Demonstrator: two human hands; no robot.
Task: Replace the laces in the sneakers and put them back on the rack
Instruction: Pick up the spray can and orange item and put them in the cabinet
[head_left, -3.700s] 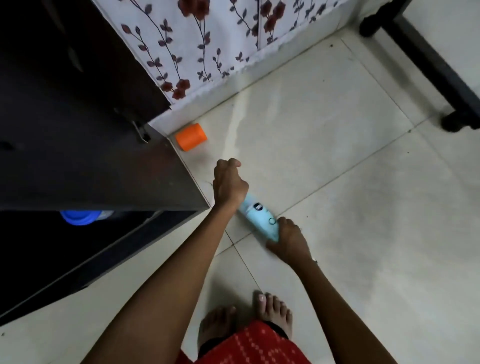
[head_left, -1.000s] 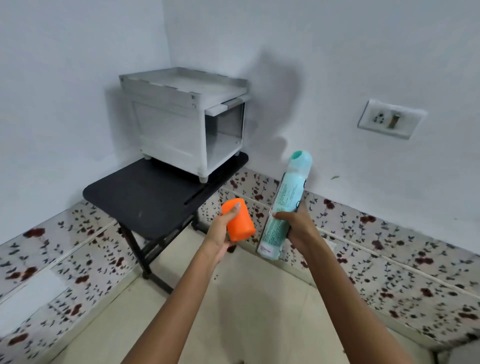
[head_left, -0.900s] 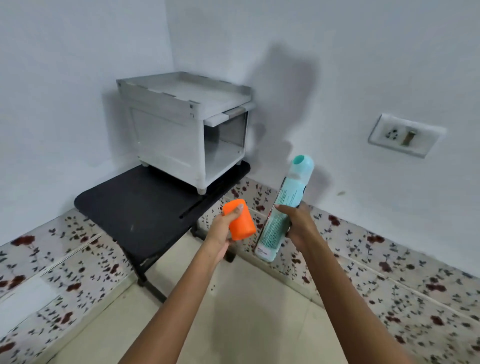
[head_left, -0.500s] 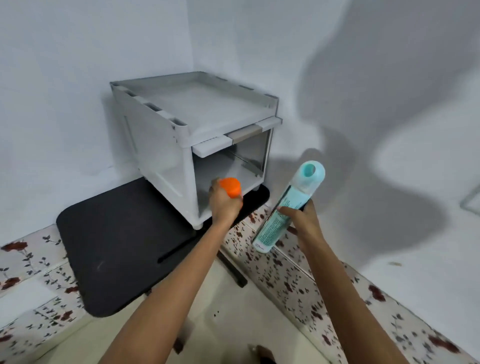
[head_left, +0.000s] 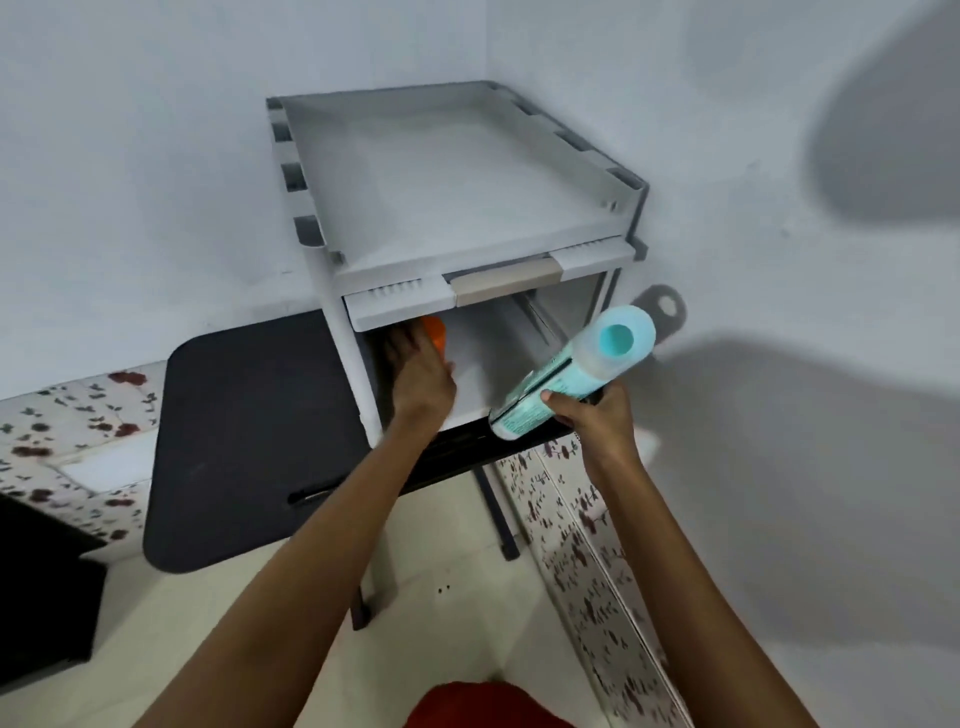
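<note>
A white plastic rack (head_left: 457, 182) stands in the room's corner on a low black table (head_left: 249, 426). My left hand (head_left: 418, 376) reaches into the rack's lower opening and holds a small orange cup (head_left: 435, 332), mostly hidden behind the hand and the rack's front lip. My right hand (head_left: 597, 421) grips a teal spray can (head_left: 566, 374) near its base, tilted with its top towards me, just outside the opening on the right. No sneakers or laces are in view.
White walls close in behind and to the right of the rack. Flower-patterned tiles (head_left: 587, 519) run along the wall's foot. A dark piece of furniture (head_left: 36, 597) stands at the lower left. The table's black legs (head_left: 498, 509) stand on the pale floor.
I have moved closer to the rack and look down on it. My left hand has carried the orange cup into the lower opening. The spray can has come up beside the opening.
</note>
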